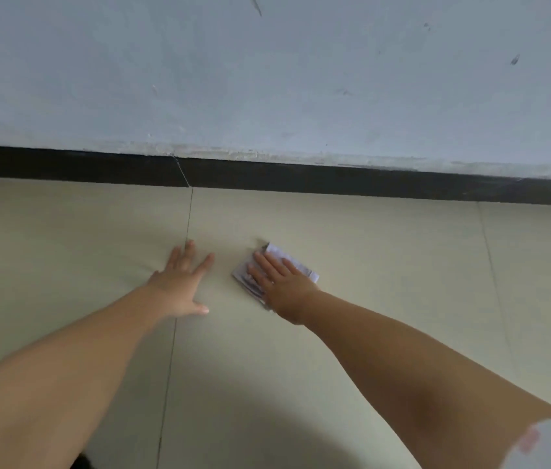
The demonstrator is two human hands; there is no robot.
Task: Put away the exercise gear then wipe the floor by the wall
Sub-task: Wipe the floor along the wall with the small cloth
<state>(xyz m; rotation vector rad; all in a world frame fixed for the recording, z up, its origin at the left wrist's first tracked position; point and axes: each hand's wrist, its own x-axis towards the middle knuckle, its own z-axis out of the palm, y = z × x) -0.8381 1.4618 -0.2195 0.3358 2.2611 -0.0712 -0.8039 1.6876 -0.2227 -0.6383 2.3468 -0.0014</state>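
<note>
A folded pale cloth with a faint purple pattern lies flat on the beige tiled floor, a short way in front of the wall. My right hand presses down on it with the palm, fingers spread and pointing toward the wall; the cloth's near part is hidden under the hand. My left hand rests flat on the bare floor just to the left of the cloth, fingers apart, holding nothing. No exercise gear is in view.
A black skirting strip runs along the foot of the scuffed pale grey wall. Thin tile joints cross the floor. My shadow darkens the floor near the bottom edge.
</note>
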